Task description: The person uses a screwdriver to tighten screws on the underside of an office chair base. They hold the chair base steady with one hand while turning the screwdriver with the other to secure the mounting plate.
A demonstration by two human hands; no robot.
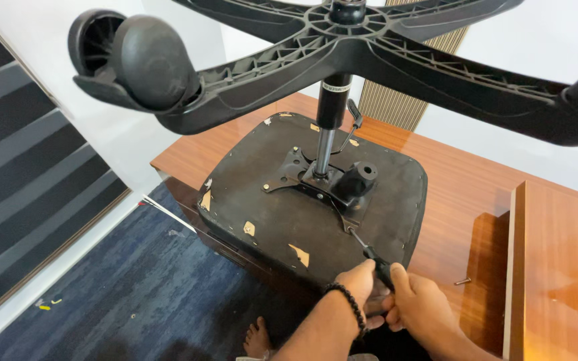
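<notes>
One upturned chair seat [316,207] lies on the wooden tabletop [463,180], one screwdriver [376,262] angled into its metal plate [316,180]. Left hand [356,284] and right hand [416,304] both have fingers clenched round the handle. One caster [135,60] shows; the star base [369,40] overhead is cropped. One loose screw [462,281] lies nearby.

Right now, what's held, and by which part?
A screwdriver, gripped at its black handle by both the left hand and right hand; its tip meets the seat plate.
</notes>
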